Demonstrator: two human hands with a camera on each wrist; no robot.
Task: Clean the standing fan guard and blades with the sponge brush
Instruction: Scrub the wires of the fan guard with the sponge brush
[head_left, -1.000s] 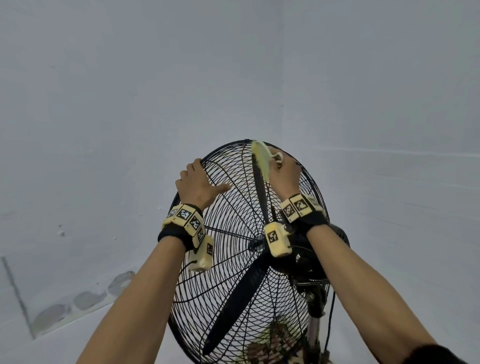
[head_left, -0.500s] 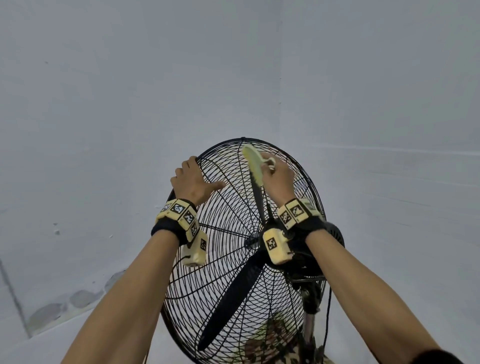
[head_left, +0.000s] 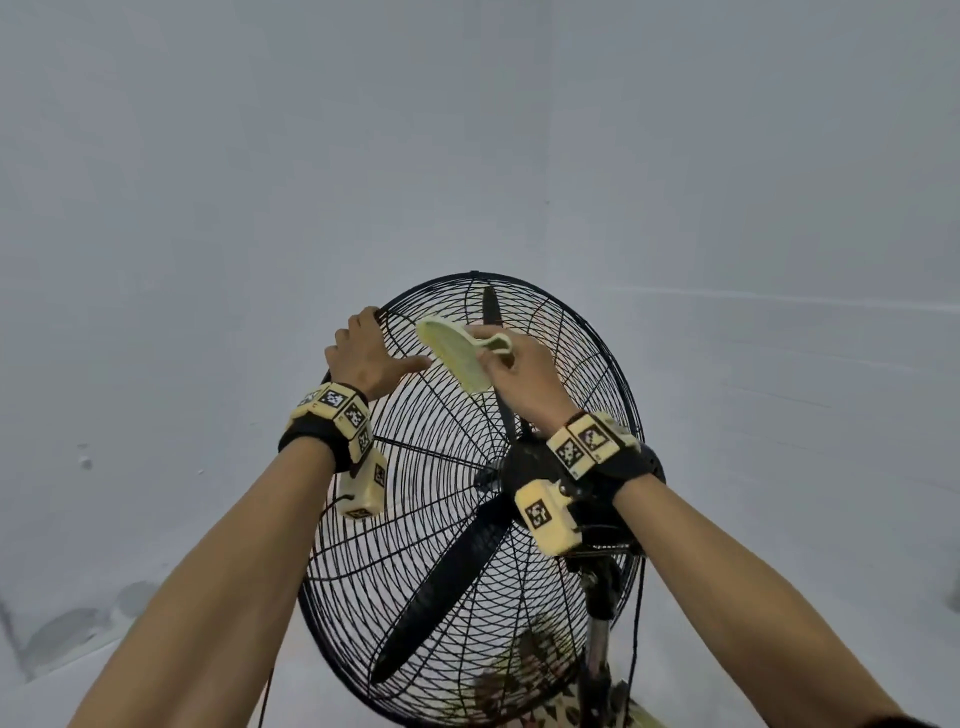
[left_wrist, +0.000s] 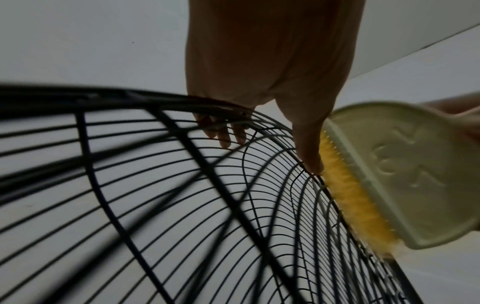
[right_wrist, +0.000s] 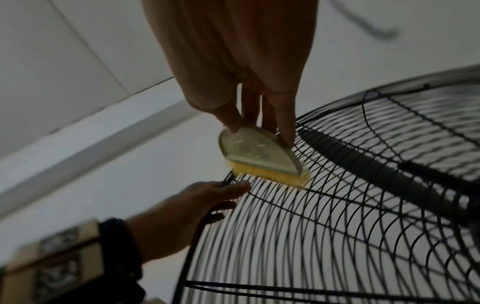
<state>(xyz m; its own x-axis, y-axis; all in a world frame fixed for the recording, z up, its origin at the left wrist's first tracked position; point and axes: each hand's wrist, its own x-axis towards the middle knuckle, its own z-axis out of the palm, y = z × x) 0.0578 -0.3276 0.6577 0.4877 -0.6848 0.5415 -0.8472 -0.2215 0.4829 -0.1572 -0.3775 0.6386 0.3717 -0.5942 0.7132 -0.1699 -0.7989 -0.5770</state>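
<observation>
The left hand (head_left: 366, 353) hooks its fingers over the rim of the fan guard (head_left: 597, 364), probably to steady it, while the right hand (head_left: 519, 376) pinches the sponge brush (head_left: 454, 356), its yellow underside laid on the upper wires to scrub them.

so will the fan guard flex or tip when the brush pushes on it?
Probably flexes a little: the fan guard is thin wire. The fan sits on one narrow pole, so it may rock; the left hand grips the rim, likely steadying it against the sponge brush.
</observation>
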